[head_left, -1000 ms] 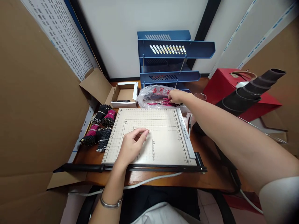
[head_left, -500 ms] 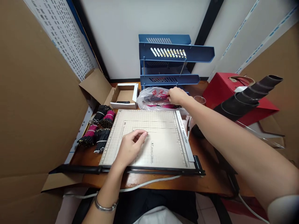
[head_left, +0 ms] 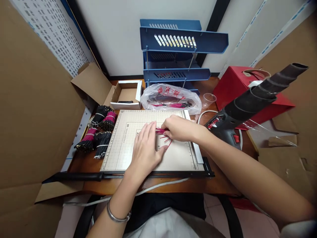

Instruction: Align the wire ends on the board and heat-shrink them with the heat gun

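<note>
Several thin red wires (head_left: 160, 131) lie across the middle of the paper cutter (head_left: 119, 145). My right hand (head_left: 177, 128) is closed on their right end. My left hand (head_left: 146, 145) is open over the board, its long fingers held against the wires' left side and its thumb near one loose wire that slants out. The left ends of the wires are hidden behind these fingers. Behind the board, a clear plastic bag (head_left: 170, 94) with red print holds more red and black wires.
Tied bundles of red and black wires (head_left: 101, 145) lie left of the board. An open small box (head_left: 127, 91) and blue tray rack (head_left: 183, 39) stand behind. At right are a black heat blower (head_left: 245, 109), a clear cup (head_left: 208, 99) and a red box (head_left: 230, 82).
My right hand has come from the plastic bag to the board, bringing red wires. My left hand has unbent and moved right to meet them. The camera view has shifted slightly.
</note>
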`<state>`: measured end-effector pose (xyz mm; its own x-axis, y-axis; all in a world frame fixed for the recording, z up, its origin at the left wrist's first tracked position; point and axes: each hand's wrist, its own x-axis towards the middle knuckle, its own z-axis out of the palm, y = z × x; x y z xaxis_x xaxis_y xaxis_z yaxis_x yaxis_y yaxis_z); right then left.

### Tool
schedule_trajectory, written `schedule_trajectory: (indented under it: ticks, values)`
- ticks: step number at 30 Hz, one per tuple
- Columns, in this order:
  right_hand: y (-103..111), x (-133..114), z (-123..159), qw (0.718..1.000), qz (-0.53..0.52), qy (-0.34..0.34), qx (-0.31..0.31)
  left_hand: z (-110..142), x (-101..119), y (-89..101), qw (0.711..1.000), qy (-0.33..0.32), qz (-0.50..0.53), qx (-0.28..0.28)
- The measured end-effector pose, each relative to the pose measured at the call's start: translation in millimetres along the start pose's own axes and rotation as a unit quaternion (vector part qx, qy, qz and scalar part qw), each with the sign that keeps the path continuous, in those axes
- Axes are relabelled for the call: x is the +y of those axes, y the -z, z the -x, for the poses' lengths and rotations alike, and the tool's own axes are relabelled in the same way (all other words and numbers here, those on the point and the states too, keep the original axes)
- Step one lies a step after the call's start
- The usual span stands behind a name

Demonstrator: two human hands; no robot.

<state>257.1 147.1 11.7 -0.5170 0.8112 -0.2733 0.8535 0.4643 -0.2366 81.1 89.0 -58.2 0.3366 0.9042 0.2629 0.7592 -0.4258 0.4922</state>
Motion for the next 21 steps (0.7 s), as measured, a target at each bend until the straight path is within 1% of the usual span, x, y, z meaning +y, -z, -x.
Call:
schedule_trajectory:
  ticks: [2,5,7,11,13,15,17,18,20,21]
  values:
    - [-3.6,-1.6,2.0,1.000,-0.002,-0.010,0.007,-2.0,4.8,-1.8,1.000,-0.002,0.000,-0.024]
    - [-5.4,3.0,7.3,0.999,-0.018,-0.018,0.032,-6.3,12.9,-0.4,1.000,0.017,-0.005,-0.014]
    - [-9.0,9.4,14.0,0.997,-0.037,-0.017,0.068,-9.3,18.4,0.9,0.999,0.018,-0.024,-0.018]
    - [-25.0,27.3,27.7,0.986,-0.068,-0.026,0.153,-14.4,26.0,0.7,0.993,-0.010,-0.101,-0.066]
    - [-32.9,36.3,32.3,0.981,-0.076,-0.032,0.174,-16.2,26.6,1.0,0.988,-0.025,-0.129,-0.076]
    - [-37.9,41.1,37.9,0.980,-0.082,-0.033,0.180,-17.0,25.7,2.4,0.987,-0.037,-0.135,-0.081]
    - [-39.4,36.7,47.9,0.979,-0.082,-0.038,0.184,-17.3,24.4,3.9,0.988,-0.037,-0.130,-0.080]
    - [-39.2,29.5,55.1,0.976,-0.085,-0.046,0.194,-17.5,24.0,4.3,0.989,-0.031,-0.124,-0.073]
    - [-37.8,4.3,73.2,0.967,-0.106,-0.057,0.227,-18.8,23.6,3.6,0.992,-0.025,-0.110,-0.053]
    - [-37.0,-12.7,83.0,0.948,-0.166,-0.050,0.267,-20.1,23.5,2.7,0.993,-0.028,-0.104,-0.046]
